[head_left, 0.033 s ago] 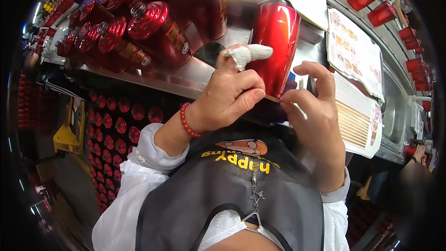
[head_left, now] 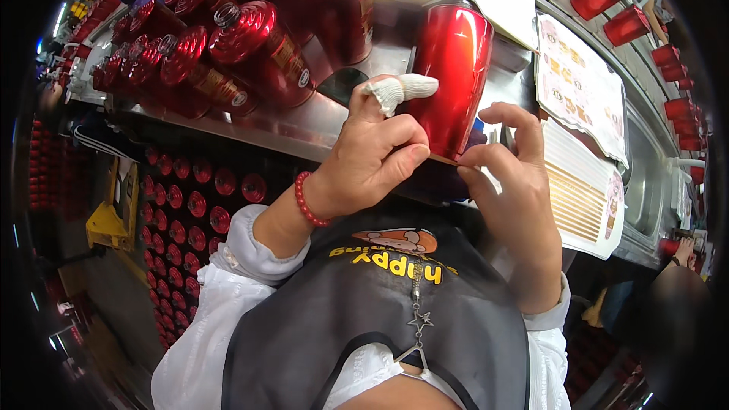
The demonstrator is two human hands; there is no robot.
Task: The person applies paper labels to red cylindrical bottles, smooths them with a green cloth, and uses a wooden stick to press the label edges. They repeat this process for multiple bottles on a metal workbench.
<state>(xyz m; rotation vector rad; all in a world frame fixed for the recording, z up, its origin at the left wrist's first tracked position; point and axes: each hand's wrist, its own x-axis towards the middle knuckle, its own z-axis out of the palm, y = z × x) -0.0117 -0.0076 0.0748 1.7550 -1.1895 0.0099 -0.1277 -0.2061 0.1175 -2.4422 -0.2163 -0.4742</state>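
A glossy red bottle [head_left: 454, 68] lies on its side in front of me, its near end toward my body. A thin gold strip [head_left: 444, 159] runs across that near end, stretched between my two hands. My left hand [head_left: 380, 137] pinches the strip's left end between thumb and bent finger. On its index finger is a white knitted finger cover [head_left: 406, 91], whose tip reaches to the bottle's left side. My right hand [head_left: 512, 171] pinches the other end with thumb and index finger, the remaining fingers curled above. Whatever supports the bottle from below is mostly hidden.
Several upright red bottles [head_left: 262, 53] crowd the metal table at the left. Right of me lie a sheet with gold stripes [head_left: 573, 186] and printed label sheets [head_left: 577, 76]. Beyond runs a conveyor with red bottles [head_left: 626, 23]. More bottles [head_left: 175, 197] stand low at the left.
My left hand has shifted very slightly left, with its covered fingertip drawn back a little across the bottle. My right hand has barely moved.
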